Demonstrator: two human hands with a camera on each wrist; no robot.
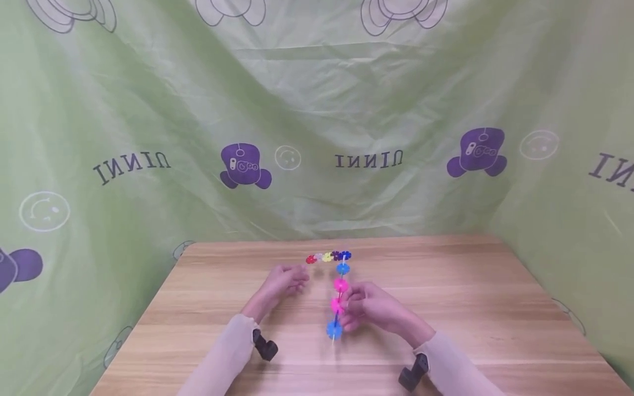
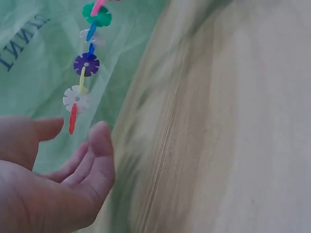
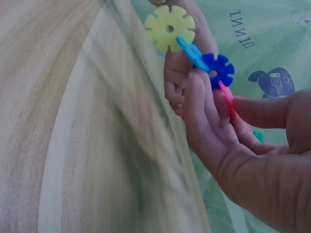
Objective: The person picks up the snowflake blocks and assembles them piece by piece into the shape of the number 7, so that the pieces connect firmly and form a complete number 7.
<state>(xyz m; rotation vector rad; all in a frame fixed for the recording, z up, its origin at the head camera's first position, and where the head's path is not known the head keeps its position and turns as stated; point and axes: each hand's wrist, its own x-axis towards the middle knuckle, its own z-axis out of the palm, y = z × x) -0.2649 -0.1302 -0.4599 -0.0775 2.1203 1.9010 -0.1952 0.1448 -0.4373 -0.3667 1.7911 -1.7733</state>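
A chain of interlocking plastic snowflake discs (image 1: 340, 285) hangs above the table, bending at its far end toward the left. My right hand (image 1: 371, 308) pinches a pink disc (image 3: 225, 93) of it between thumb and fingers. Beyond that grip, a blue disc (image 3: 222, 73), a light blue one and a yellow disc (image 3: 156, 31) show in the right wrist view. At the chain's other end is a red disc (image 2: 72, 120), linked to a white disc (image 2: 70, 99). My left hand (image 1: 279, 283) is beside this end, thumb and fingers apart, seemingly not touching it.
Below both hands lies a wood-grain table (image 1: 198, 330). A green cloth (image 1: 307, 99) with purple figures and lettering hangs behind it and at both sides. Each wrist carries a black camera mount (image 1: 265, 346).
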